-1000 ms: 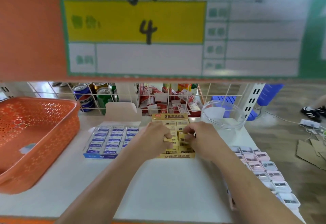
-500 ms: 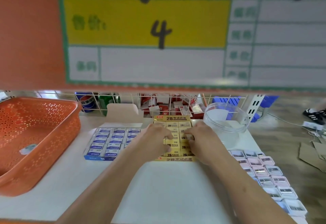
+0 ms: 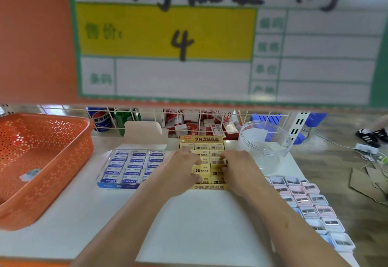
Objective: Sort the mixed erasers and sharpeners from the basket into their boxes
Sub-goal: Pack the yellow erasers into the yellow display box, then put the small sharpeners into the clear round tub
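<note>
Light: bright, even, source unseen | Shadows: faint and soft on the white table (image 3: 199, 224) below the price sign (image 3: 168, 33) | Glare: mild sheen on the clear tub (image 3: 264, 147) below-right of the sign | Focus: sign blurred, lettering smeared | Edges: wide-angle bowing, corners soft

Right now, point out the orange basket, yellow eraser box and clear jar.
orange basket (image 3: 73, 161): head view, right wall.
yellow eraser box (image 3: 207, 139): head view, printed back flap.
clear jar (image 3: 268, 157): head view, front wall.
</note>
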### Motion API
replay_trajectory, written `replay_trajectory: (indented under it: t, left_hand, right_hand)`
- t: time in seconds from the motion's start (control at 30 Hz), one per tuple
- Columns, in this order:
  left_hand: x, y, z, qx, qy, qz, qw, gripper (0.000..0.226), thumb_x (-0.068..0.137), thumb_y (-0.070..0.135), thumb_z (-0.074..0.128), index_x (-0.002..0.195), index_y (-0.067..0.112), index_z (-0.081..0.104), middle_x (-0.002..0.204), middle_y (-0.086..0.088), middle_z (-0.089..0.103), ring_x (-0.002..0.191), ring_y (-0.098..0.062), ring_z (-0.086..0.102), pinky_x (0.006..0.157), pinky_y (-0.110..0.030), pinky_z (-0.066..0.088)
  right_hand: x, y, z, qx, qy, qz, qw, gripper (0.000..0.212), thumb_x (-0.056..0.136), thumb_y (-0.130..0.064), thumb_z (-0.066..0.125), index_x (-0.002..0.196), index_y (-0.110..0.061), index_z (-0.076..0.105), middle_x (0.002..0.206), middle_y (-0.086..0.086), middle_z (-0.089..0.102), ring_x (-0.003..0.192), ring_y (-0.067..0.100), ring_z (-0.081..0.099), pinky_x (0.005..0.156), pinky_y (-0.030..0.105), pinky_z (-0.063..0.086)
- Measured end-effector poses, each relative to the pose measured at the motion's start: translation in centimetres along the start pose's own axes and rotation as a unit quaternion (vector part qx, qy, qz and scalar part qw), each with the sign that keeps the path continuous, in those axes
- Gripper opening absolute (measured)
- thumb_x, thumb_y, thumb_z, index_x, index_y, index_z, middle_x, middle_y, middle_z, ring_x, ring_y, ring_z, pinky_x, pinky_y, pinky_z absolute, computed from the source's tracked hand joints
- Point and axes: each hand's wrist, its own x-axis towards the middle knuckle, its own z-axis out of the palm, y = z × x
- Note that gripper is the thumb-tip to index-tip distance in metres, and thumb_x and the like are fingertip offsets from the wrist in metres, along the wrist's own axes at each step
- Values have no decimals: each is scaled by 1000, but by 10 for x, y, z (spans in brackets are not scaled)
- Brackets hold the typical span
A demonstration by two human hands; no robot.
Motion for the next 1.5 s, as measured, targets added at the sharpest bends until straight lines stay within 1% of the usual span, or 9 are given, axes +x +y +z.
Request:
replay_trajectory:
  t: [0.27, 0.43, 0.6, 0.77, 0.93, 1.03, 1.17, 1.3, 1.5]
  left_hand:
    - [0, -2, 2, -10, 3, -18, 1000, 36, 87, 26, 69, 121, 24, 57, 118, 3, 52, 105, -13, 47, 86, -29, 45]
    - [1, 3, 1, 8, -7, -11, 1000, 45, 85, 36, 68, 126, 25, 54, 124, 4, 49, 109, -14, 48, 91, -31, 44]
    - [7, 44, 1, -17, 9, 64, 998, 34, 89, 36, 63, 120, 25, 58, 112, 8, 51, 103, -10, 47, 84, -27, 39]
    - [18, 95, 24, -18, -9, 110, 994, 22, 92, 33, 59, 107, 19, 66, 107, -1, 63, 101, -18, 57, 79, -27, 41]
    - [23, 116, 44, -2, -4, 74, 997, 39, 92, 44, 56, 124, 21, 59, 123, 1, 60, 112, -16, 54, 82, -25, 37]
    - [23, 122, 52, 0, -9, 55, 998, 42, 94, 46, 53, 127, 21, 57, 125, 1, 59, 113, -16, 54, 85, -25, 40]
    - [22, 124, 57, -15, -7, 32, 999, 41, 94, 43, 53, 127, 19, 58, 126, 1, 58, 111, -14, 54, 87, -24, 41]
    - [21, 123, 60, -4, -6, 8, 1000, 38, 96, 39, 51, 125, 15, 59, 126, 0, 57, 114, -15, 51, 88, -22, 35]
    - [16, 123, 59, -27, -17, -18, 999, 30, 97, 33, 51, 122, 19, 60, 123, 4, 60, 107, -12, 54, 83, -18, 37]
  right_hand:
    - [-2, -2, 5, 37, 16, 3, 999, 27, 91, -9, 48, 114, -14, 59, 110, 6, 64, 99, 23, 57, 83, 31, 46]
    - [-9, 5, -6, 57, 1, -5, 998, 24, 90, -13, 53, 112, -15, 61, 110, 3, 65, 101, 22, 58, 85, 31, 47]
    - [-28, 24, -34, 44, 26, -16, 999, 17, 92, -20, 54, 101, -16, 67, 106, 1, 67, 100, 19, 58, 85, 28, 46]
    - [-50, 57, -53, 38, 45, 7, 998, 14, 90, -21, 56, 93, -17, 69, 96, 1, 66, 91, 18, 59, 79, 27, 45]
    - [-60, 90, -57, 41, 39, 20, 998, 9, 88, -22, 59, 92, -21, 68, 97, 1, 65, 93, 18, 59, 79, 28, 47]
    - [-62, 102, -54, 39, 28, 14, 999, 13, 89, -23, 60, 100, -20, 68, 98, -2, 62, 90, 15, 56, 73, 23, 41]
    - [-62, 112, -49, 26, 7, 6, 1000, 18, 90, -25, 54, 103, -25, 66, 102, 1, 64, 93, 20, 59, 70, 29, 45]
    - [-60, 113, -47, 28, -16, -13, 999, 20, 91, -19, 52, 106, -21, 66, 105, 3, 64, 99, 23, 58, 81, 35, 51]
    - [-55, 111, -47, 20, -21, -44, 999, 26, 94, -19, 49, 115, -19, 64, 115, 4, 63, 107, 21, 55, 88, 32, 47]
